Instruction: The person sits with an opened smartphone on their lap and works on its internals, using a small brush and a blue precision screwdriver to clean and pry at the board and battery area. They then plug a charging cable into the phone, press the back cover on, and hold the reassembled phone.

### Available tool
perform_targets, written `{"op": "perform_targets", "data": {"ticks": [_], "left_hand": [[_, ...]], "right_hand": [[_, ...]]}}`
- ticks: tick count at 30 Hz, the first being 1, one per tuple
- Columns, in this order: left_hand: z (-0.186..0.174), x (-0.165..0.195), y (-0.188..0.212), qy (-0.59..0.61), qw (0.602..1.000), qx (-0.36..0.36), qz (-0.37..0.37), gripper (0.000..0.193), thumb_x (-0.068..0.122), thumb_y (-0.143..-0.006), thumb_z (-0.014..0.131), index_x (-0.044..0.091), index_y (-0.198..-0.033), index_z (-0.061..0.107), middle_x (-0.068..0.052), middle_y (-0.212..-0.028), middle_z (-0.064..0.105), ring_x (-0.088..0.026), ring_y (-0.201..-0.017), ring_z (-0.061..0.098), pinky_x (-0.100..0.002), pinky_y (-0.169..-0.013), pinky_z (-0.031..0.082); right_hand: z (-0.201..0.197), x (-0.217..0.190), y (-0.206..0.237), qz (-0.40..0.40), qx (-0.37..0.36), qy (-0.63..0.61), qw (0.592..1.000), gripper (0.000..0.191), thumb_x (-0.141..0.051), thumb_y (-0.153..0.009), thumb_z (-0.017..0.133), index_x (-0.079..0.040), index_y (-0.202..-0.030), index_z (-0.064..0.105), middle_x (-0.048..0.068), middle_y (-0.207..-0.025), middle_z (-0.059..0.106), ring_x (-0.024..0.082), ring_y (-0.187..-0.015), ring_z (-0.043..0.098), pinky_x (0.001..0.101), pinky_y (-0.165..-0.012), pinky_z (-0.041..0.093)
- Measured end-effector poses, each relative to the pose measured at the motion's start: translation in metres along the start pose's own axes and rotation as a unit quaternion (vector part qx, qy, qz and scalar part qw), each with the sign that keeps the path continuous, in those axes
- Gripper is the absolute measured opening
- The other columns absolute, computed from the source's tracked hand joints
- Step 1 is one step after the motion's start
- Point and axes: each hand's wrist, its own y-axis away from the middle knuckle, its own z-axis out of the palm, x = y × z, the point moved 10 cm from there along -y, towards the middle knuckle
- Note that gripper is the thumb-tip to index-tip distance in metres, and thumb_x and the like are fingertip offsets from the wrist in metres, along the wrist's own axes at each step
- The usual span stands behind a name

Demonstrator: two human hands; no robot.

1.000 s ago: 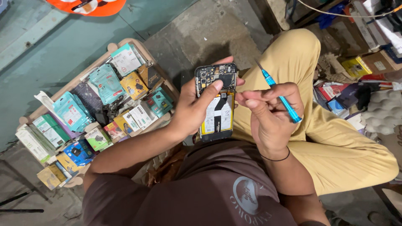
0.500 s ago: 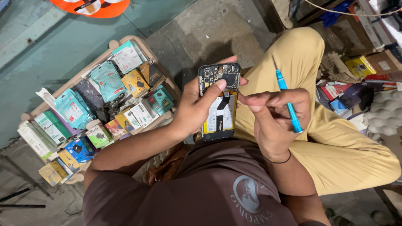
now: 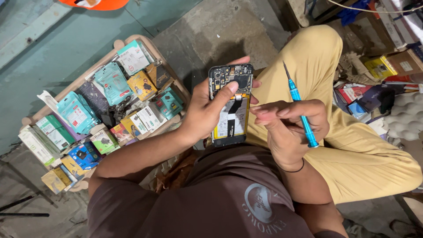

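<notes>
Compared with 0.5 s ago: the screwdriver (image 3: 300, 109) sits a touch more upright in the right hand (image 3: 288, 128), its tip now pointing up and away past the knee rather than leaning toward the phone (image 3: 230, 105). The phone has barely shifted; left thumb in much the same place on it.

Left hand (image 3: 207, 110): wrapped around the phone from its left edge, fingers behind, thumb pressed across the open back near the top. Firm, closed grip.

Right hand: curled shut on the blue screwdriver, shaft running through the fist, fingers folded over it. Fingertips close to the phone's right edge; I cannot tell if they touch.

Phone: back cover off, held upright over the lap, between the 2 hands. Dark circuit board and camera cluster at the far end, black ribbon down the middle, pale battery with a yellow edge below.

Left of the person, a tray (image 3: 167, 72) packed with small boxes (image 3: 77, 112) and packets, teal, yellow, green. Right, beyond the tan trouser leg (image 3: 352, 150), more boxes in a heap.
</notes>
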Motion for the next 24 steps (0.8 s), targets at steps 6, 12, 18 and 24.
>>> {"op": "perform_targets", "data": {"ticks": [6,12,18,24], "left_hand": [[0.0009,-0.0022,0.001,0.008,1.0,-0.001,-0.001,0.05,0.016,-0.114,0.048,0.003,-0.161,0.037,-0.019,-0.13,0.069,-0.021,-0.108,0.072,-0.037,-0.099,0.06],[0.0024,0.0005,0.0002,-0.008,1.0,-0.01,0.01,0.049,0.015,-0.115,0.047,0.002,-0.161,0.037,-0.018,-0.13,0.069,-0.021,-0.109,0.071,-0.037,-0.1,0.06],[0.0042,0.0001,0.0014,-0.001,1.0,-0.014,0.011,0.049,0.014,-0.115,0.046,0.002,-0.161,0.037,-0.017,-0.13,0.069,-0.021,-0.109,0.072,-0.037,-0.1,0.061],[0.0036,-0.0018,0.0019,0.002,1.0,-0.01,0.006,0.049,0.014,-0.115,0.046,0.002,-0.161,0.037,-0.017,-0.13,0.069,-0.021,-0.109,0.072,-0.037,-0.099,0.06]], "right_hand": [[0.0035,-0.0071,0.0009,-0.031,-0.023,0.028,0.999,0.03,0.015,-0.103,0.067,-0.003,-0.112,0.044,0.016,-0.085,0.067,0.024,-0.078,0.074,0.0406,-0.081,0.067],[0.0056,-0.0069,0.0007,-0.014,-0.037,0.016,0.999,0.028,0.015,-0.105,0.066,-0.002,-0.112,0.046,0.018,-0.086,0.068,0.024,-0.079,0.073,0.0417,-0.085,0.066],[0.0071,-0.0084,0.0022,-0.008,-0.04,0.017,0.999,0.027,0.016,-0.104,0.066,-0.002,-0.111,0.047,0.019,-0.088,0.069,0.024,-0.082,0.073,0.0404,-0.086,0.065],[0.0062,-0.0093,0.0037,-0.007,-0.037,0.016,0.999,0.027,0.019,-0.101,0.065,0.0,-0.109,0.049,0.019,-0.089,0.069,0.024,-0.083,0.074,0.0398,-0.086,0.065]]}}
